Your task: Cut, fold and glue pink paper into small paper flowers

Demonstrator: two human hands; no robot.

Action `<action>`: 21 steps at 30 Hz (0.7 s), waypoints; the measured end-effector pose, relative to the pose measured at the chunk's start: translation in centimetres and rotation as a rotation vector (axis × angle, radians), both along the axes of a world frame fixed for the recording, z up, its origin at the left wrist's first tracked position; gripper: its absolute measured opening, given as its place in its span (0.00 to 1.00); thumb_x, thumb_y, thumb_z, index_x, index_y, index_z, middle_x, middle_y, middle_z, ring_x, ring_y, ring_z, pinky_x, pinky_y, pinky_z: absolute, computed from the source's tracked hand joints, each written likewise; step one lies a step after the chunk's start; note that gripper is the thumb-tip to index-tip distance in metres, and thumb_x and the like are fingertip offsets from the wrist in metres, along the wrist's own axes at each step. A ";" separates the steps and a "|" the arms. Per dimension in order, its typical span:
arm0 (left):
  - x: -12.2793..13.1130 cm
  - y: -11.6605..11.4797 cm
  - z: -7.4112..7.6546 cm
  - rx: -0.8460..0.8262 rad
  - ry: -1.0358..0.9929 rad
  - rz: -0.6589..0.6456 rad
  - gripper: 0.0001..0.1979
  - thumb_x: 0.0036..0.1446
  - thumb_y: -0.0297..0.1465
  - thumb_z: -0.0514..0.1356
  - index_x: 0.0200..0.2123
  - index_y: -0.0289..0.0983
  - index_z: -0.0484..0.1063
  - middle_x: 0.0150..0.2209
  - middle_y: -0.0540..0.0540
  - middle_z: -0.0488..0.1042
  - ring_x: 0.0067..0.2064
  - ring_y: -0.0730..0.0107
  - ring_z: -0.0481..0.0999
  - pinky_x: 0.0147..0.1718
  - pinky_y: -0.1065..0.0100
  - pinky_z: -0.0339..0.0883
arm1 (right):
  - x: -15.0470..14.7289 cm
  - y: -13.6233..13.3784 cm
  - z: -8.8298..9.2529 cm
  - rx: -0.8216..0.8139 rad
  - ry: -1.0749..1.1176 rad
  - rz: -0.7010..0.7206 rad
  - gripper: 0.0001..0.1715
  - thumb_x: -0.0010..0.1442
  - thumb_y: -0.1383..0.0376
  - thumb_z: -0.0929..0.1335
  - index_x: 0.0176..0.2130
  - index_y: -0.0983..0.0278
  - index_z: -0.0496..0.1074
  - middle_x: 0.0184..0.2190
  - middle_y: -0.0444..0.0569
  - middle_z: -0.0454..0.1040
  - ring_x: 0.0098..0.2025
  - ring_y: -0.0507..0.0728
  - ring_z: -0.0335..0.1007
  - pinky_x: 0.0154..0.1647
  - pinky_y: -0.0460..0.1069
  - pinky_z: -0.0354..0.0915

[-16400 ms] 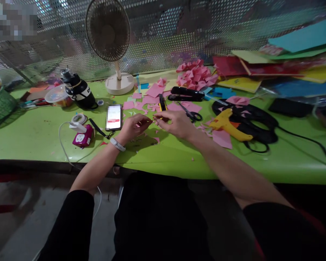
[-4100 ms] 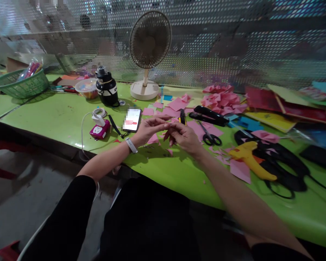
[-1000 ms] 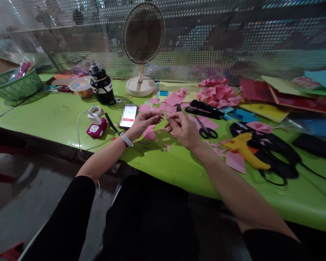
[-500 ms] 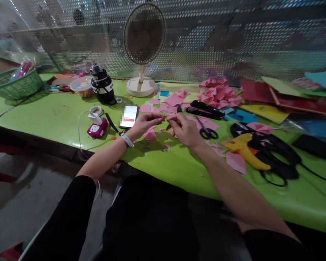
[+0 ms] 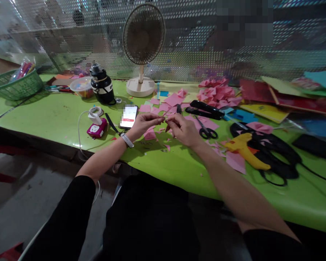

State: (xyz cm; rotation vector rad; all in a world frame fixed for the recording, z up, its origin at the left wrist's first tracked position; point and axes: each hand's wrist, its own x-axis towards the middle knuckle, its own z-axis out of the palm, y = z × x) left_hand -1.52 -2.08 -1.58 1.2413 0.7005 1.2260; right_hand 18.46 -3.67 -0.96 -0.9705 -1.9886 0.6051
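My left hand (image 5: 146, 123) is closed in a pinch over the middle of the green table (image 5: 163, 163); a thin pink sliver shows by its fingertips. Close beside it, my right hand (image 5: 182, 128) is also pinched, and what it holds is too small to make out. The fingertips of both hands nearly meet. Pink paper pieces (image 5: 176, 99) lie behind and below them. Black-handled scissors (image 5: 206, 131) rest right of my right hand, with a black stapler (image 5: 206, 109) behind. A lit phone (image 5: 129, 116) lies beside my left hand.
A white fan (image 5: 140, 87), a black bottle (image 5: 102, 87) and a green basket (image 5: 19, 85) stand at the back. Left of my hands sits a pink socket block (image 5: 95, 129). A yellow glue gun (image 5: 246, 150), folded pink papers (image 5: 217, 93) and coloured sheets (image 5: 285, 99) lie to the right.
The fingertips have shifted slightly, and a thin pink sliver now shows above my left fingertips. Both hands stay in nearly the same place.
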 end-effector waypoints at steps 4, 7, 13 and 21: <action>0.0 -0.1 0.0 -0.002 -0.002 0.001 0.16 0.41 0.38 0.77 0.32 0.36 0.82 0.34 0.45 0.82 0.38 0.70 0.80 0.46 0.61 0.73 | 0.0 0.0 0.1 -0.017 0.005 0.026 0.20 0.69 0.47 0.64 0.43 0.60 0.72 0.30 0.48 0.80 0.24 0.55 0.74 0.24 0.50 0.67; 0.1 -0.2 0.0 -0.001 0.000 0.007 0.16 0.42 0.39 0.77 0.32 0.35 0.82 0.34 0.45 0.82 0.38 0.70 0.80 0.46 0.61 0.73 | 0.0 0.0 0.1 -0.036 0.013 0.039 0.19 0.69 0.48 0.64 0.43 0.60 0.72 0.30 0.47 0.79 0.21 0.53 0.71 0.22 0.49 0.66; 0.3 -0.3 -0.1 0.021 -0.024 0.010 0.18 0.40 0.41 0.77 0.31 0.36 0.82 0.33 0.46 0.82 0.37 0.71 0.79 0.46 0.61 0.73 | 0.0 0.2 -0.1 -0.059 0.020 0.065 0.19 0.68 0.48 0.65 0.43 0.60 0.73 0.29 0.46 0.79 0.19 0.52 0.68 0.20 0.49 0.65; 0.3 -0.3 -0.1 0.025 -0.029 -0.020 0.17 0.42 0.40 0.77 0.33 0.38 0.83 0.35 0.46 0.82 0.39 0.71 0.79 0.46 0.61 0.72 | -0.1 0.1 -0.1 -0.128 0.047 0.129 0.18 0.68 0.49 0.66 0.44 0.59 0.74 0.28 0.45 0.78 0.18 0.51 0.68 0.19 0.48 0.68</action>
